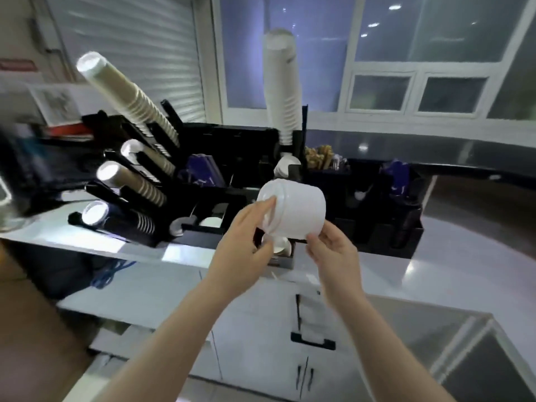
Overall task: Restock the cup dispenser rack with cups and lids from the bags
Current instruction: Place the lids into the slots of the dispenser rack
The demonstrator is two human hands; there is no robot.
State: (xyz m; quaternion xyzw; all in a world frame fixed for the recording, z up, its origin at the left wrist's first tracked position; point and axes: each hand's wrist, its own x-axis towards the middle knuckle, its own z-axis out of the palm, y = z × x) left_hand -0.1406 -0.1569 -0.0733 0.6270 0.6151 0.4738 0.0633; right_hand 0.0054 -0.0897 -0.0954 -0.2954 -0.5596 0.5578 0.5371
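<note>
Both hands hold one white lid stack (pixel 291 211) above the black dispenser rack (pixel 232 198).
Left hand (pixel 243 242) fingers pinch its 9 o'clock end; right hand (pixel 333 250) fingers curl under at 5 o'clock.

Lighting is dim and cool. Ceiling lamps reflect as glare in the window (pixel 319 53). Motion blur softens the left edge. Wide-angle distortion curves the counter (pixel 464 256).

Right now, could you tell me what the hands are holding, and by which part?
A white stack of lids, lying sideways: the left hand grips its left end and underside, and the right hand pinches its lower right edge.
</note>
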